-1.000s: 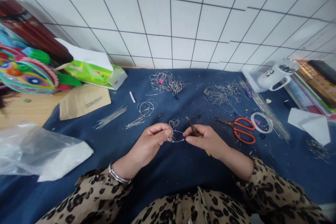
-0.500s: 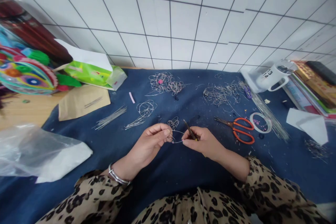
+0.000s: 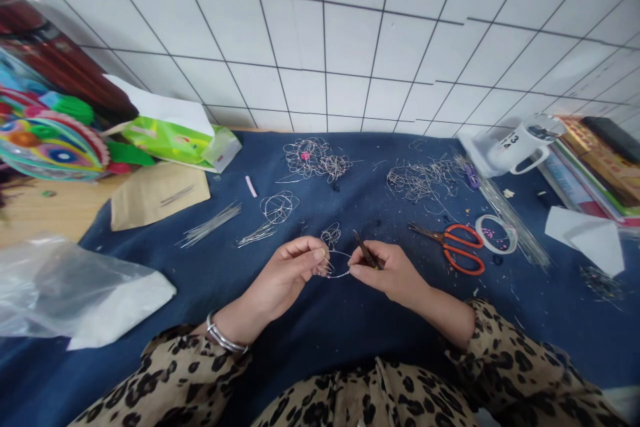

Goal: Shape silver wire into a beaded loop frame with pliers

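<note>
Over the dark blue cloth (image 3: 310, 327), my left hand (image 3: 287, 270) pinches one end of a thin looped silver wire (image 3: 337, 265). My right hand (image 3: 387, 270) pinches the other end of that wire and also grips small pliers (image 3: 364, 248), whose tip sticks up past the fingers. Both hands are closed, a few centimetres apart, with the wire stretched between them. A small bent wire shape (image 3: 331, 235) lies on the cloth just beyond my hands.
Orange-handled scissors (image 3: 453, 245), a tape roll (image 3: 497, 232) and a white mug (image 3: 523, 140) lie to the right. Tangled wire piles (image 3: 315, 159) and straight wire bundles (image 3: 213, 221) sit ahead. A plastic bag (image 3: 70, 287) and a green packet (image 3: 173, 137) are at left.
My right hand has shifted slightly left, toward my left hand, shortening the wire span. The pliers tilted a little. The rest is unchanged.
</note>
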Demonstrator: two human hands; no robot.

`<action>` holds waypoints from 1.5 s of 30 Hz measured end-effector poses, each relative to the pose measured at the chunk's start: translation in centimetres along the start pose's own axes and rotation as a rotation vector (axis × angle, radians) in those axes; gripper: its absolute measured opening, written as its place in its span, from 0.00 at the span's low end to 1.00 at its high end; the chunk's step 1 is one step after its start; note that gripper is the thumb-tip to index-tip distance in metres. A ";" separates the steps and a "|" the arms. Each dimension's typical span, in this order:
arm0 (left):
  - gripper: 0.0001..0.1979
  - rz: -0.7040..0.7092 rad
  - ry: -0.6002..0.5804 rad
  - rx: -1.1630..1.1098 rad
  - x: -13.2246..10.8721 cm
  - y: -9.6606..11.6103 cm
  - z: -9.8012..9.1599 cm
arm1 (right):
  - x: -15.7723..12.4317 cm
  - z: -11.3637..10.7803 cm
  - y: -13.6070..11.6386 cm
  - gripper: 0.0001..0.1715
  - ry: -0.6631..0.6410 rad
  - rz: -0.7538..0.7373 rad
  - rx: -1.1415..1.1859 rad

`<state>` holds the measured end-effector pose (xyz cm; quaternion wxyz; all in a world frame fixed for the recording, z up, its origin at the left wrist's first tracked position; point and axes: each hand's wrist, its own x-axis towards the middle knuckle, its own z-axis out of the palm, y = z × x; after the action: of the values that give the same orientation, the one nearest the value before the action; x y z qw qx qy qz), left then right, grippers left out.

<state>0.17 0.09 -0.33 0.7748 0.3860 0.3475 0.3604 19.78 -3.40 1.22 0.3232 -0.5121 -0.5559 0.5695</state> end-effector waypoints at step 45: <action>0.08 -0.006 -0.060 0.194 -0.2 -0.7 0.4 | 0.0 0.0 -0.3 0.10 0.053 -0.056 -0.093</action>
<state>0.63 -0.55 -0.68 0.7450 0.4689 0.3584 0.3109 19.74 -3.36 1.54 0.3294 -0.5257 -0.5870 0.5202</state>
